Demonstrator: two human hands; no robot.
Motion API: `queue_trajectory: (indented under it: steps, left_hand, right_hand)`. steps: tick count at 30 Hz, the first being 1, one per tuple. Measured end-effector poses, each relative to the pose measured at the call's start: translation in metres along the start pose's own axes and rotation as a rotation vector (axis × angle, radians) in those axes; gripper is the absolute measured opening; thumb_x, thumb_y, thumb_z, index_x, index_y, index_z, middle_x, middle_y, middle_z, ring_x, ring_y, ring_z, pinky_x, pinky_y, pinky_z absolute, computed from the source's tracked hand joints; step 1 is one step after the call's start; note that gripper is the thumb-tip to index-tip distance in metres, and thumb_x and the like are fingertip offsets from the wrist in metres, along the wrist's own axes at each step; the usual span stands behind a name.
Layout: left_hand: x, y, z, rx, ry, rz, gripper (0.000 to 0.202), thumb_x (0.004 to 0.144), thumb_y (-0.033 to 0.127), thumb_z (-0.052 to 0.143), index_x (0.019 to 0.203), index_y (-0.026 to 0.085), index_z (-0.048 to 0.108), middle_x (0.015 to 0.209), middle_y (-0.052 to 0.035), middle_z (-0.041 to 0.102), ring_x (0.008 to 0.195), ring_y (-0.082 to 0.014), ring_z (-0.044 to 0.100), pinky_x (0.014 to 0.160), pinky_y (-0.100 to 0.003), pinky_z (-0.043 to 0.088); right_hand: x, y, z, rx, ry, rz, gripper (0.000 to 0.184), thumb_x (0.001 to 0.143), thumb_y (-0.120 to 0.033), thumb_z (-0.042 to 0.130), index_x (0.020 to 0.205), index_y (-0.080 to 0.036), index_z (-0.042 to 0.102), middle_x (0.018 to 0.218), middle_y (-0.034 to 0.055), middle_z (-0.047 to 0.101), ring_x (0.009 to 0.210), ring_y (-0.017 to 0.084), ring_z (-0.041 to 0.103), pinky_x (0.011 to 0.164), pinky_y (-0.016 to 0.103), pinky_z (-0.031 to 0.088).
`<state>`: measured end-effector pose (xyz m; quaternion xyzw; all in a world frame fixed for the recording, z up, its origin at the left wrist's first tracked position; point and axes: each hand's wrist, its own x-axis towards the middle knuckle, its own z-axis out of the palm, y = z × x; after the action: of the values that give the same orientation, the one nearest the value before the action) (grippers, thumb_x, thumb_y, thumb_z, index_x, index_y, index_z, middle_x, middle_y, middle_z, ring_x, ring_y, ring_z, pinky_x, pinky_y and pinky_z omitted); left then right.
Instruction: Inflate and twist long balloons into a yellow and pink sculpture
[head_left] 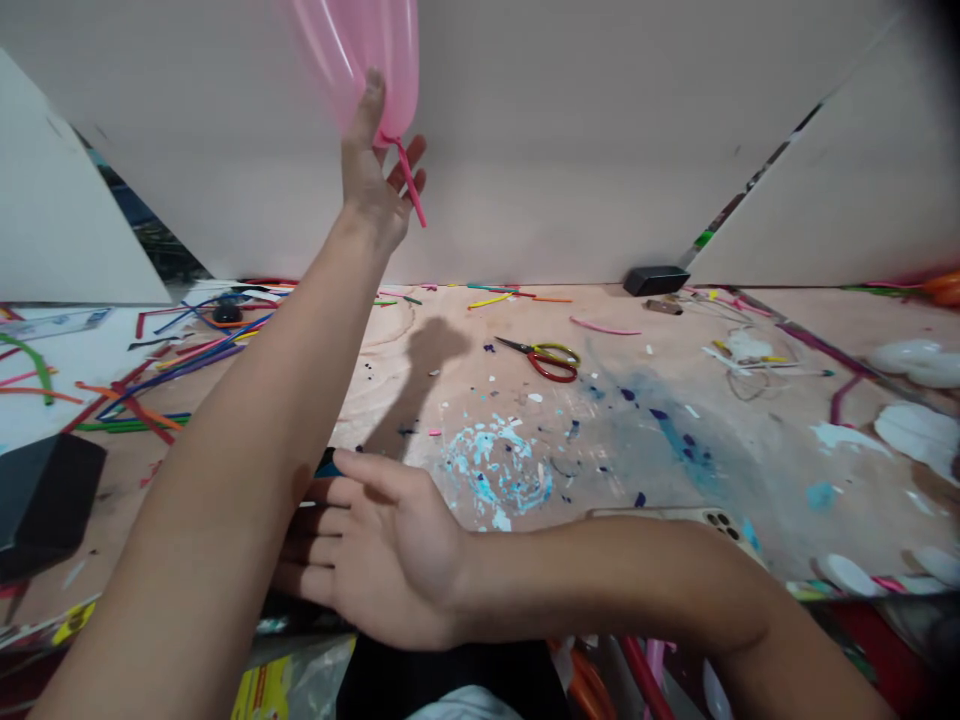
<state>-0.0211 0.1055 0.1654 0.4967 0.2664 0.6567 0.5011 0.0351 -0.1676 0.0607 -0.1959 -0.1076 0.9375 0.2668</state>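
My left hand (373, 175) is raised at the top centre in front of the pale panel, gripping a pink balloon (375, 60). The thumb lies along the balloon's lower end, and some fingers are hidden behind it. From its knot an uninflated pink tail (411, 185) hangs down past the fingers. The balloon's upper part is cut off by the picture's edge. Low in the view, my right hand (390, 550) is open, palm up, with its fingers stretched to the left. Its fingertips are partly hidden at my left forearm. Nothing shows in the right palm.
Scissors (551, 358) with red and yellow handles lie mid-table. A black block (656, 280) stands by the panel (540, 150). Loose uninflated balloons (180, 370) lie at left beside a dark box (49, 505). A phone (720, 520) is partly behind my right forearm. Blue flakes (502, 470) stick to the table.
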Motion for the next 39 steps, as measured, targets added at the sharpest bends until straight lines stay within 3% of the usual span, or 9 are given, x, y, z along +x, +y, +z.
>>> queue_trajectory:
  steps: [5,9,13,16,20,24,30,34,39]
  left_hand:
    - [-0.004,-0.003,-0.006,-0.123,0.066,-0.023,0.032,0.093,0.056,0.046,0.115,0.034,0.04,0.115,0.0068,0.055,0.113,-0.0149,0.046,0.088,-0.036,0.036]
    - [-0.009,-0.011,-0.024,-0.076,0.016,0.002,0.037,0.088,0.064,0.05,0.113,0.038,0.045,0.101,0.0063,0.059,0.116,-0.0167,0.046,0.091,-0.035,0.037]
    - [-0.012,-0.022,-0.04,-0.096,0.153,0.015,0.049,0.081,0.075,0.048,0.11,0.035,0.053,0.101,-0.0008,0.057,0.115,-0.0226,0.048,0.085,-0.036,0.039]
    - [-0.007,-0.022,-0.04,-0.118,0.185,-0.004,0.048,0.083,0.073,0.047,0.113,0.035,0.05,0.1,-0.0009,0.055,0.115,-0.0214,0.046,0.082,-0.035,0.039]
    - [0.007,-0.017,-0.033,-0.099,0.046,-0.011,0.044,0.086,0.064,0.053,0.119,0.038,0.041,0.098,0.0047,0.057,0.113,-0.0163,0.043,0.088,-0.034,0.035]
    - [0.015,-0.016,-0.026,0.075,-0.121,0.022,0.059,0.076,0.082,0.046,0.12,0.043,0.046,0.092,0.0018,0.058,0.118,-0.0203,0.041,0.084,-0.036,0.035]
    - [0.0,-0.017,-0.009,-0.125,0.148,-0.023,0.049,0.082,0.07,0.05,0.117,0.036,0.049,0.11,0.0019,0.057,0.115,-0.0203,0.052,0.078,-0.033,0.044]
    - [-0.006,-0.021,-0.014,-0.015,0.123,0.013,0.051,0.081,0.073,0.048,0.113,0.034,0.052,0.107,-0.002,0.058,0.113,-0.0226,0.058,0.076,-0.032,0.048]
    - [-0.006,-0.027,-0.026,0.09,0.134,0.023,0.052,0.079,0.074,0.047,0.111,0.033,0.054,0.103,-0.0041,0.061,0.109,-0.0248,0.062,0.077,-0.033,0.051]
  right_hand:
    - [-0.005,0.006,-0.003,0.041,0.021,0.025,0.049,0.06,-0.039,0.067,0.098,-0.009,0.06,0.091,0.0107,0.062,0.088,0.021,0.067,0.103,0.036,0.043]
    - [-0.009,-0.005,-0.009,0.026,0.001,0.044,0.047,0.06,-0.037,0.066,0.097,-0.009,0.06,0.093,0.0137,0.065,0.086,0.022,0.067,0.103,0.039,0.042]
    - [-0.004,-0.013,-0.013,0.009,0.025,-0.108,0.044,0.065,-0.034,0.064,0.102,-0.011,0.059,0.098,0.0124,0.067,0.088,0.02,0.067,0.099,0.036,0.045]
    - [0.006,-0.008,-0.014,0.008,0.024,-0.001,0.041,0.065,-0.036,0.063,0.099,-0.013,0.06,0.092,0.0084,0.066,0.082,0.018,0.067,0.088,0.032,0.049]
    - [0.015,0.007,-0.014,0.036,-0.058,0.106,0.039,0.064,-0.036,0.062,0.095,-0.013,0.063,0.09,0.008,0.065,0.081,0.018,0.065,0.082,0.032,0.05]
    - [0.018,0.015,-0.015,0.03,-0.069,0.128,0.036,0.064,-0.036,0.059,0.089,-0.012,0.065,0.084,0.0072,0.064,0.075,0.017,0.062,0.076,0.03,0.049]
    - [0.022,0.012,-0.014,-0.044,-0.088,0.055,0.028,0.062,-0.038,0.058,0.081,-0.018,0.06,0.07,0.004,0.06,0.07,0.021,0.06,0.078,0.038,0.049]
    - [0.019,0.008,-0.015,-0.101,-0.108,0.077,0.029,0.057,-0.038,0.06,0.079,-0.019,0.06,0.072,0.0047,0.061,0.073,0.023,0.062,0.081,0.041,0.05]
    - [0.011,0.007,-0.018,-0.096,-0.076,0.14,0.039,0.055,-0.035,0.06,0.086,-0.012,0.066,0.082,0.0078,0.065,0.077,0.018,0.063,0.081,0.031,0.049]
